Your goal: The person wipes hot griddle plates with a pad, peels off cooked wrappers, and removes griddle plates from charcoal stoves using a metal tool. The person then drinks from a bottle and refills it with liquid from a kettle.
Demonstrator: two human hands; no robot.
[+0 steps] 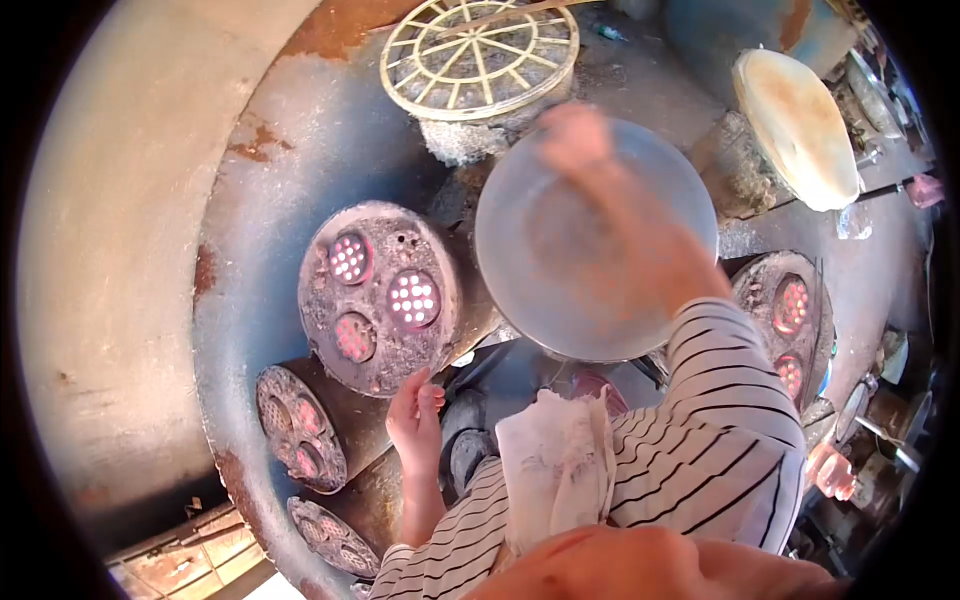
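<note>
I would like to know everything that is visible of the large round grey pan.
The pan is wide, round and grey, seemingly metal, with a thin rim and a brownish patch near its middle. It lies roughly flat, to the right of a stove with glowing red parts. Its support is mostly hidden. The right hand and forearm are over it; the hand is too blurred to tell contact.

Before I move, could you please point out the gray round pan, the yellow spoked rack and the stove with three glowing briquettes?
Gray round pan (512,240): head view, left part of its surface.
Yellow spoked rack (470,114): head view, near rim.
Stove (373,297): head view, ashy top between briquettes.
</note>
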